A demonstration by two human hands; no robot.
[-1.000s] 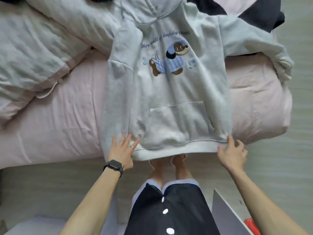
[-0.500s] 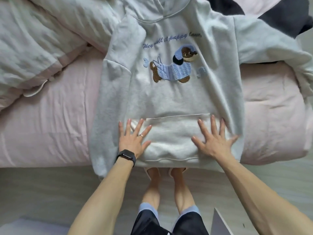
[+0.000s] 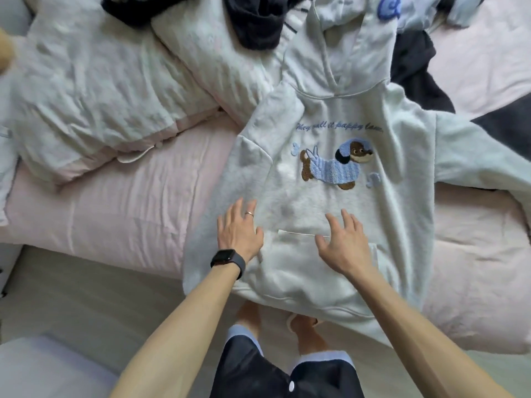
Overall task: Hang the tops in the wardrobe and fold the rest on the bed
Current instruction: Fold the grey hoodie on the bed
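The pale grey hoodie [image 3: 330, 202] lies face up across the pink bed [image 3: 129, 214], hem hanging over the near edge. It has a stitched brown dog in a blue jumper [image 3: 336, 168] under blue script, and a front pocket [image 3: 301, 254]. One sleeve runs down its side and the other stretches off to the right. Both hands are flat with spread fingers and grip nothing. Half a second ago they pressed low on the pocket; now the left hand [image 3: 238, 228] sits by the sleeve seam and the right hand [image 3: 343, 242] at the pocket's top edge.
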